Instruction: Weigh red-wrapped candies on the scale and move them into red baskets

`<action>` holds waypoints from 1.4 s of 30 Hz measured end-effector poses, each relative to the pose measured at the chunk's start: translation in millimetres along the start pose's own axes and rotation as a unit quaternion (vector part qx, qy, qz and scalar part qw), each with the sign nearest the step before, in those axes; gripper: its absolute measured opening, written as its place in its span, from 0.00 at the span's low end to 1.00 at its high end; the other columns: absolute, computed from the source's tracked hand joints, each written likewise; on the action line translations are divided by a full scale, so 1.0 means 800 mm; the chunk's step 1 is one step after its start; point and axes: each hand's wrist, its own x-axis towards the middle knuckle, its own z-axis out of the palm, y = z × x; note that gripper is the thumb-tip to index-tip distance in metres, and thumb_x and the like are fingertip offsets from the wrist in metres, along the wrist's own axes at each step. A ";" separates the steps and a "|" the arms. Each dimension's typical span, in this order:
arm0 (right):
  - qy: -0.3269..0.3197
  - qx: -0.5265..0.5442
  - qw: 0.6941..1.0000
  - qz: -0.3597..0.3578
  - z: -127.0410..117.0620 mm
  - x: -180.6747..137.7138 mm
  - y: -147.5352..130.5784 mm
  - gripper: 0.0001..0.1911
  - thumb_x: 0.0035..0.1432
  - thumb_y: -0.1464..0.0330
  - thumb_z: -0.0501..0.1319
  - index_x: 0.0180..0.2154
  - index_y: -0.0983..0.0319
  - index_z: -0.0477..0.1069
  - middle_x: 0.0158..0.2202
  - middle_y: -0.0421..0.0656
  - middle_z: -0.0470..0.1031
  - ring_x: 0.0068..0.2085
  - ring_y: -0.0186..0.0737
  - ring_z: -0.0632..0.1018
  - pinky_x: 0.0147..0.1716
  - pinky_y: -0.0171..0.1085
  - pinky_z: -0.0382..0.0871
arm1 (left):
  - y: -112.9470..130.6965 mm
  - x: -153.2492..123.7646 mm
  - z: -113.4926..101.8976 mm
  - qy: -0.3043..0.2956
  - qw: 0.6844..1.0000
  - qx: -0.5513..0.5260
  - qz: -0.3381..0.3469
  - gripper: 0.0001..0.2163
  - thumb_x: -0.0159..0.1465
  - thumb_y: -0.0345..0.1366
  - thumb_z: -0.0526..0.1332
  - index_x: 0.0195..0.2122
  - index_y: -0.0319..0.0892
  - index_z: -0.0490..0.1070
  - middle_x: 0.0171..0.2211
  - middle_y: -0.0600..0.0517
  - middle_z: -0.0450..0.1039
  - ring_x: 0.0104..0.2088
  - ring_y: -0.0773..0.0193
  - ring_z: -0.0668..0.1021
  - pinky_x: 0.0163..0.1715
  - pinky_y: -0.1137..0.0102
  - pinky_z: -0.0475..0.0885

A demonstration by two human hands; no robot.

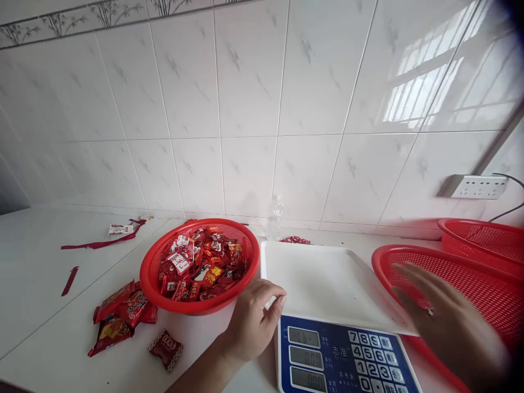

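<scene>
Blurred at lower right, my right hand, fingers outspread, hovers before a red plastic mesh basket; my left hand, thumb meeting forefinger, overlaps the lower-centre white rectangular plastic tray, long axis left-to-right.

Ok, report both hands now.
Left hand: curled closed by white tray, nothing visible inside.
Right hand: open over a red basket, blurred; can't tell if holding anything.
</scene>
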 end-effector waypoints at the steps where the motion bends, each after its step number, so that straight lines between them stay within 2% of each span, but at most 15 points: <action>1: 0.001 0.013 0.999 -0.033 0.008 0.001 -0.026 0.20 0.63 0.57 0.51 0.53 0.56 0.68 0.53 0.55 0.71 0.51 0.59 0.73 0.44 0.57 0.71 | 0.006 0.005 -0.006 -0.015 1.000 0.000 -0.016 0.07 0.66 0.33 0.54 0.38 0.42 0.72 0.34 0.49 0.76 0.36 0.63 0.77 0.38 0.69 0.72; 4: 0.018 0.082 0.986 -0.141 0.031 0.004 -0.095 0.15 0.63 0.61 0.54 0.50 0.55 0.69 0.50 0.47 0.74 0.51 0.49 0.74 0.45 0.48 0.74 | 0.017 0.026 -0.032 -0.070 0.995 0.034 -0.063 0.08 0.65 0.33 0.55 0.40 0.43 0.72 0.38 0.50 0.76 0.38 0.63 0.77 0.40 0.70 0.71; 7: 0.023 0.140 0.974 -0.179 0.046 0.002 -0.127 0.13 0.63 0.66 0.55 0.48 0.56 0.70 0.47 0.45 0.76 0.49 0.44 0.76 0.44 0.44 0.75 | 0.006 0.049 -0.064 -0.146 0.975 0.129 -0.108 0.08 0.64 0.34 0.53 0.38 0.44 0.72 0.38 0.50 0.76 0.40 0.60 0.76 0.40 0.69 0.69; 9: 0.026 0.180 0.967 -0.181 0.048 -0.003 -0.131 0.12 0.62 0.68 0.55 0.47 0.56 0.71 0.45 0.45 0.77 0.46 0.43 0.77 0.42 0.43 0.76 | -0.016 0.058 -0.085 -0.220 0.942 0.184 -0.173 0.10 0.64 0.36 0.52 0.37 0.45 0.72 0.37 0.51 0.76 0.38 0.60 0.76 0.39 0.68 0.68; 11: 0.024 0.217 0.959 -0.182 0.045 -0.009 -0.129 0.11 0.61 0.70 0.56 0.45 0.55 0.71 0.41 0.44 0.78 0.43 0.43 0.79 0.39 0.41 0.76 | -0.046 0.061 -0.101 -0.292 0.902 0.195 -0.251 0.10 0.63 0.38 0.53 0.38 0.45 0.73 0.39 0.50 0.76 0.38 0.58 0.77 0.39 0.68 0.68; 13: 0.020 0.244 0.954 -0.175 0.040 -0.014 -0.126 0.11 0.61 0.71 0.56 0.44 0.56 0.71 0.39 0.44 0.78 0.41 0.42 0.79 0.37 0.39 0.77 | -0.075 0.061 -0.109 -0.322 0.879 0.200 -0.288 0.12 0.58 0.38 0.59 0.42 0.44 0.73 0.44 0.47 0.75 0.42 0.53 0.77 0.40 0.67 0.69; 16: 0.013 0.263 0.952 -0.156 0.034 -0.019 -0.124 0.11 0.60 0.71 0.56 0.44 0.56 0.71 0.37 0.44 0.78 0.39 0.42 0.79 0.34 0.38 0.76 | -0.109 0.062 -0.106 -0.356 0.854 0.201 -0.321 0.24 0.51 0.36 0.64 0.52 0.44 0.69 0.55 0.42 0.69 0.48 0.47 0.75 0.43 0.63 0.69; 19: 0.008 0.274 0.950 -0.147 0.032 -0.021 -0.125 0.11 0.60 0.71 0.56 0.44 0.55 0.71 0.36 0.44 0.78 0.38 0.41 0.79 0.33 0.37 0.76 | -0.128 0.073 -0.092 -0.374 0.844 0.192 -0.333 0.35 0.47 0.36 0.66 0.59 0.46 0.62 0.60 0.42 0.63 0.51 0.46 0.73 0.44 0.63 0.68; 25: 0.013 0.285 0.948 -0.142 0.027 -0.021 -0.125 0.12 0.60 0.73 0.56 0.44 0.56 0.70 0.36 0.44 0.77 0.37 0.40 0.79 0.32 0.36 0.76 | -0.140 0.094 -0.075 -0.403 0.820 0.173 -0.367 0.45 0.44 0.41 0.67 0.64 0.42 0.52 0.53 0.38 0.70 0.47 0.44 0.75 0.40 0.62 0.70; 28: 0.010 0.293 0.945 -0.146 0.024 -0.021 -0.127 0.12 0.60 0.73 0.56 0.45 0.56 0.70 0.35 0.44 0.77 0.36 0.40 0.79 0.31 0.35 0.76 | -0.134 0.093 -0.075 -0.400 0.811 0.180 -0.386 0.43 0.45 0.43 0.66 0.63 0.40 0.54 0.56 0.35 0.66 0.50 0.39 0.73 0.42 0.57 0.69; 31: 0.004 0.302 0.943 -0.138 0.022 -0.021 -0.129 0.12 0.60 0.72 0.56 0.44 0.55 0.71 0.35 0.44 0.78 0.36 0.40 0.79 0.31 0.35 0.76 | -0.124 0.089 -0.076 -0.386 0.817 0.174 -0.392 0.36 0.44 0.41 0.66 0.57 0.44 0.64 0.59 0.38 0.63 0.53 0.37 0.70 0.44 0.57 0.68; 33: 0.005 0.306 0.943 -0.132 0.022 -0.021 -0.130 0.11 0.60 0.71 0.56 0.43 0.55 0.72 0.35 0.43 0.78 0.35 0.40 0.80 0.30 0.34 0.76 | -0.118 0.085 -0.076 -0.381 0.817 0.150 -0.405 0.33 0.43 0.38 0.67 0.54 0.44 0.66 0.54 0.39 0.68 0.49 0.39 0.73 0.40 0.59 0.70; 35: 0.008 0.308 0.942 -0.130 0.022 -0.020 -0.129 0.11 0.60 0.71 0.55 0.43 0.55 0.72 0.34 0.43 0.78 0.34 0.40 0.80 0.29 0.34 0.76 | -0.114 0.084 -0.078 -0.378 0.814 0.116 -0.426 0.35 0.43 0.35 0.66 0.56 0.42 0.63 0.48 0.40 0.73 0.43 0.43 0.77 0.34 0.61 0.72; 37: 0.009 0.308 0.942 -0.129 0.022 -0.019 -0.129 0.11 0.61 0.71 0.55 0.43 0.55 0.71 0.34 0.44 0.78 0.34 0.40 0.80 0.29 0.34 0.76 | -0.111 0.086 -0.083 -0.371 0.812 0.082 -0.443 0.37 0.43 0.33 0.66 0.58 0.42 0.61 0.46 0.41 0.74 0.40 0.47 0.78 0.31 0.64 0.73; 42: 0.012 0.304 0.943 -0.136 0.021 -0.019 -0.127 0.11 0.61 0.72 0.55 0.44 0.56 0.71 0.33 0.43 0.78 0.33 0.38 0.80 0.29 0.32 0.76 | -0.112 0.098 -0.109 -0.343 0.829 0.012 -0.442 0.27 0.42 0.31 0.67 0.47 0.45 0.70 0.46 0.50 0.73 0.47 0.55 0.74 0.39 0.69 0.71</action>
